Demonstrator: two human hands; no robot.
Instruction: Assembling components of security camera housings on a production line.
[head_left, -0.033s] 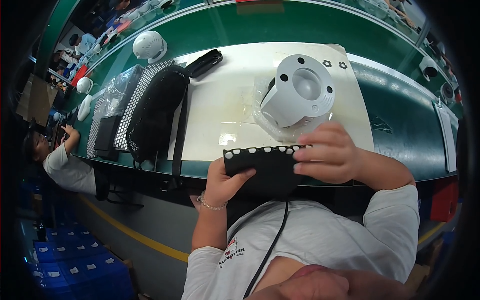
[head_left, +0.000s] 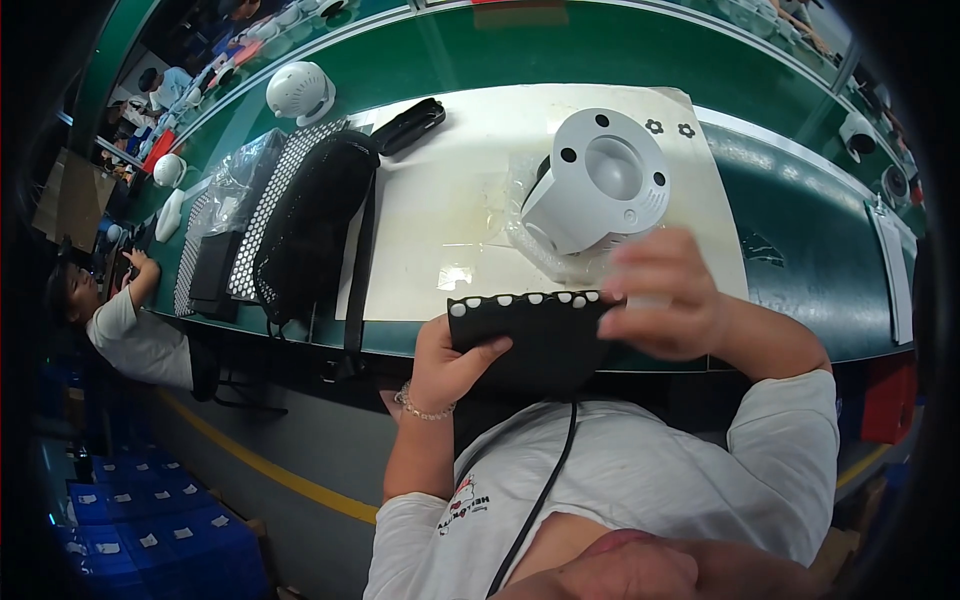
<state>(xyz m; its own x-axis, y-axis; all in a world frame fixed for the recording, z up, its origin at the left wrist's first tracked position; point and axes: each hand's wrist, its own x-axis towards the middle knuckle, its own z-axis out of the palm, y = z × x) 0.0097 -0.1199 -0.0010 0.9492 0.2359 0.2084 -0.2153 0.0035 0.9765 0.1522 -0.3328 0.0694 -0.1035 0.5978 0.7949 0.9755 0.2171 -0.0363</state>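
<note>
My left hand (head_left: 452,368) grips a black sheet (head_left: 545,348) by its left end, thumb lying over the face. White round spots run along the sheet's upper edge. At its right end is my right hand (head_left: 665,298), its fingers smeared by motion; whether they hold anything is hidden. Just beyond, a white round-based device housing (head_left: 572,212) lies tilted on clear bubble wrap (head_left: 528,240), with three black round dots on its ring-shaped face. A pale board (head_left: 450,190) lies under it. Two small dark flower-shaped pieces (head_left: 655,127) rest on the board's far right.
Left of the board lie a black zipped pouch (head_left: 325,210) with a strap, white-dotted black sheets (head_left: 285,165) and a clear plastic bag (head_left: 240,172). A white round device (head_left: 300,90) stands at the back left. Another person (head_left: 140,335) sits at far left; a red bin (head_left: 888,400) is at right.
My right hand has shifted slightly right and up at the sheet's end, and it is more blurred. The left hand and the sheet stay in place.
</note>
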